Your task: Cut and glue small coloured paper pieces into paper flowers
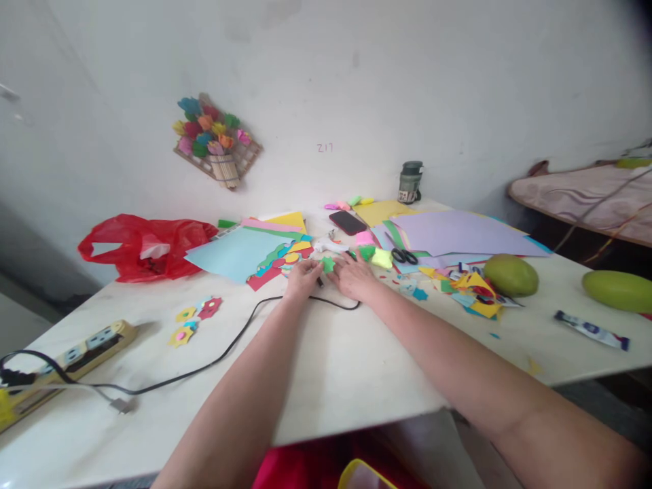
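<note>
My left hand (304, 277) rests at the middle of the table, its fingers closed at the left edge of a small green paper shape (327, 263). My right hand (353, 275) lies just to the right, fingers spread, its fingertips near the same green piece. A white glue gun (326, 245) lies just beyond the hands, partly hidden. Green and yellow clay-like lumps (382, 258) and black scissors (405, 257) are right of the fingers. Paper flowers (209, 308) in red and yellow lie to the left.
A black cable (204, 369) runs from the power strip (76, 360) to the hands. Paper sheets (463, 234), a phone (348, 222), a red bag (173, 238) and a bottle (410, 182) stand or lie farther back. Paper scraps (476, 292), green fruits (511, 275) and a tube (591, 331) are right.
</note>
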Demonstrator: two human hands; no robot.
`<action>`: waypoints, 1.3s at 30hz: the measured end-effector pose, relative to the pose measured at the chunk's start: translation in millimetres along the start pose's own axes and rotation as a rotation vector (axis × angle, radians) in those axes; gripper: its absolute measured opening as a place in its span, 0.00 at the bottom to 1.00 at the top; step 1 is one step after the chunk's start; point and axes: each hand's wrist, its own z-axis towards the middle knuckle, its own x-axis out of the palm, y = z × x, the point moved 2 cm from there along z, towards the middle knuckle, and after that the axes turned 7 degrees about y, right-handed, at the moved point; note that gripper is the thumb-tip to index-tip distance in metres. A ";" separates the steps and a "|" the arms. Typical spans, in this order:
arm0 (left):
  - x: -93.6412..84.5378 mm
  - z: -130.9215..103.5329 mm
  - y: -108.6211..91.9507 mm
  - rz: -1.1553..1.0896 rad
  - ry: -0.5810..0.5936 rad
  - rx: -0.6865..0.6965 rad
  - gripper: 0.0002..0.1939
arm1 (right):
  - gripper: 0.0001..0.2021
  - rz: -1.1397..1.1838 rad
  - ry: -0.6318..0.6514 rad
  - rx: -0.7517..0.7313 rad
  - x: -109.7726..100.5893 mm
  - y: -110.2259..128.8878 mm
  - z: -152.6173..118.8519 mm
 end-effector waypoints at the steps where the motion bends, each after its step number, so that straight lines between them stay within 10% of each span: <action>1: 2.0 0.2 -0.3 0.071 0.039 0.011 0.15 | 0.25 -0.010 0.004 0.037 0.7 -2.8 0.9; 9: -1.6 -2.1 -8.7 0.668 -0.032 -0.049 0.08 | 0.30 0.031 0.072 0.117 5.8 -14.8 5.1; 18: -11.0 -0.7 -9.1 0.297 -0.262 -0.056 0.09 | 0.27 0.025 0.036 -0.076 6.0 -0.6 0.8; 29: 10.4 -0.4 -5.6 0.565 -0.053 0.044 0.08 | 0.20 0.050 -0.214 0.324 -27.2 -51.9 6.8; 39: 13.6 -0.3 -5.9 0.819 -0.091 0.054 0.04 | 0.20 0.169 0.062 0.673 -25.6 -121.3 32.3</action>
